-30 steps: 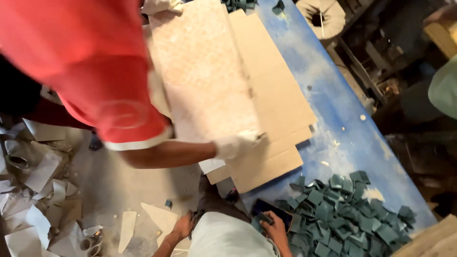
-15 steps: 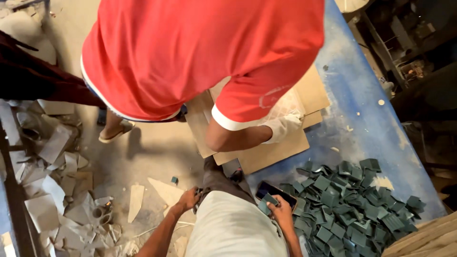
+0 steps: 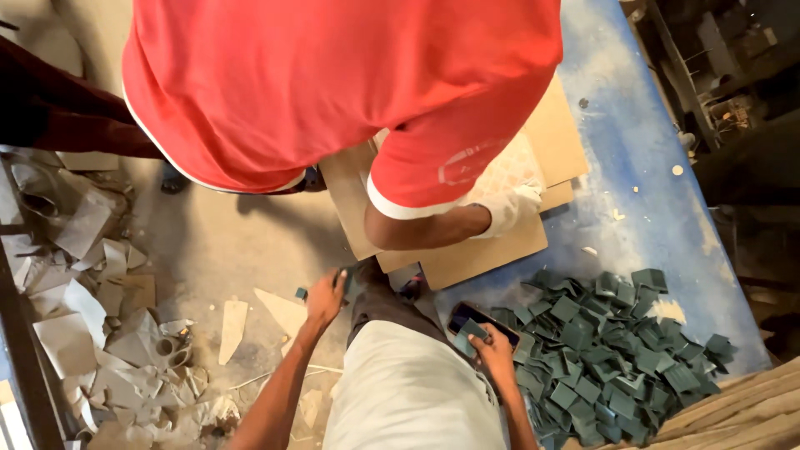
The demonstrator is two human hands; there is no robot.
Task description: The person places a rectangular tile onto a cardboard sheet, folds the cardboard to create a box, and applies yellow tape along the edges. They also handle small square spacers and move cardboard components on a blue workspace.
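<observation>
Grey and white broken tile scraps (image 3: 92, 283) lie heaped at the far left on the dusty concrete floor (image 3: 208, 242), with a few pale triangular shards (image 3: 235, 327) lying apart nearer the centre. Moving right, we see our left hand (image 3: 325, 298) stretched forward, its fingers loosely spread and clamped on nothing, its fingertips close to a small dark green piece (image 3: 301, 293) on the floor; whether they touch it, we cannot tell. Our light grey garment (image 3: 408, 392) fills the lower centre. Above it, a co-worker in a red shirt (image 3: 333, 83) bends over a stack of tan boards (image 3: 475, 258), and that person's white-gloved hand (image 3: 512, 208) presses on a pale speckled tile (image 3: 508, 171) lying on top of the stack. Right of centre, our right hand (image 3: 493, 348) is closed around one small dark green tile piece (image 3: 472, 330), held just above a dark phone (image 3: 475, 321) that lies on the edge of the blue table (image 3: 650, 183). Immediately beside this hand, and extending to the right, a loose pile of matching dark green tile pieces (image 3: 617, 358) covers the lower part of the table. White dust and small chips (image 3: 617, 215) are scattered across the blue surface above the pile. Light wooden planks (image 3: 733, 412) cross the lower right corner.
</observation>
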